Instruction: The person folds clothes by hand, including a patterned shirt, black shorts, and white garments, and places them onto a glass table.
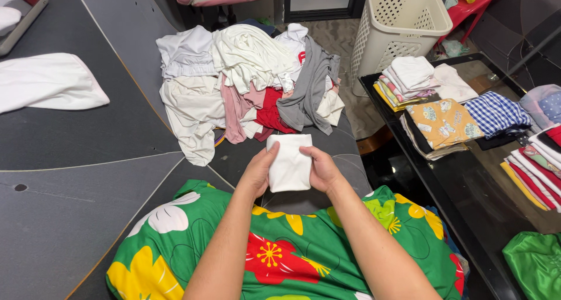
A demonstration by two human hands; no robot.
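A small folded white cloth [290, 162] is held between both hands just above my lap. My left hand [258, 172] grips its left edge and my right hand [321, 169] grips its right edge. Beyond the hands lies a heap of unfolded laundry [251, 78] in white, pink, red and grey on the grey cushion [87, 136]. My lap is covered by green fabric with large flowers [280, 253].
A black glass table [467, 183] on the right carries stacks of folded clothes [444, 121]. A cream laundry basket [400, 19] stands behind it. A white cloth [47, 80] lies on the cushion at far left. A green shiny bag [534, 265] sits at lower right.
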